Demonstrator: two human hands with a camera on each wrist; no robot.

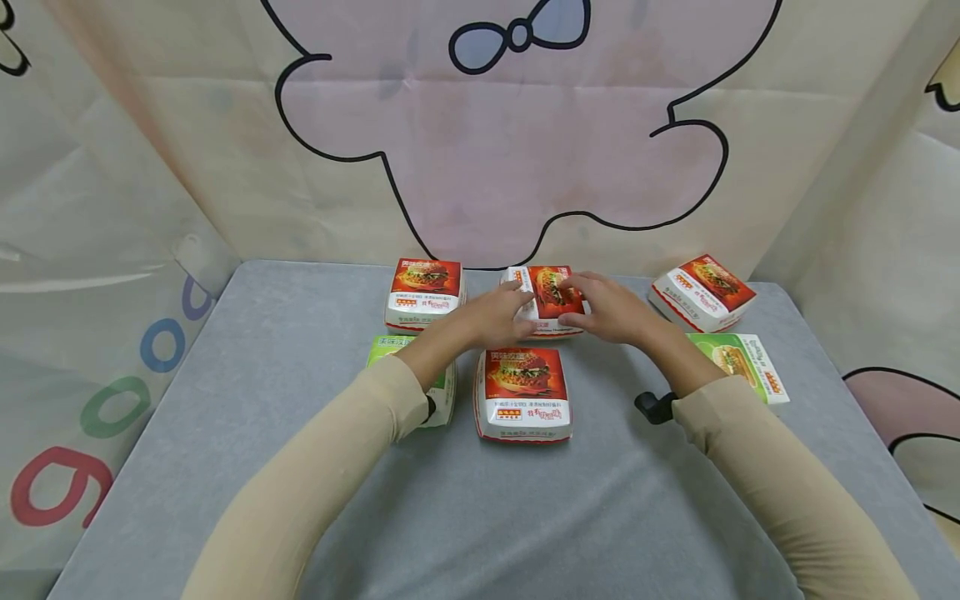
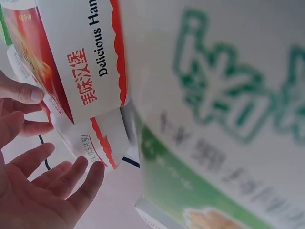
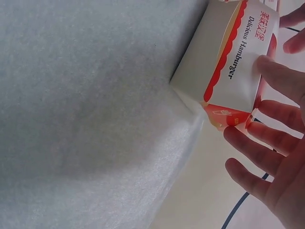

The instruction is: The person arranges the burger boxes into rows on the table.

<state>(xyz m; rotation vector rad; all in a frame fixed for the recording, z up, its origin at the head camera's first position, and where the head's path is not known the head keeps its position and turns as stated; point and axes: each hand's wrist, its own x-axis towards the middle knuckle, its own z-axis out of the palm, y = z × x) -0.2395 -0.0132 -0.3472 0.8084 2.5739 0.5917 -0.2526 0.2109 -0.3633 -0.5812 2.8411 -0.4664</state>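
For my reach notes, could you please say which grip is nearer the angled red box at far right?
Right: the right grip lies left of the red box, the left grip farther left.

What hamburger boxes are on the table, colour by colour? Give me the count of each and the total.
Red-and-white hamburger boxes: 4
Green-and-white hamburger boxes: 2
Total: 6

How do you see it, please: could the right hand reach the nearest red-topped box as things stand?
Probably yes: the right hand, fingers spread, is at the middle back box, and nothing covers the top or right side of the nearest red-topped box.
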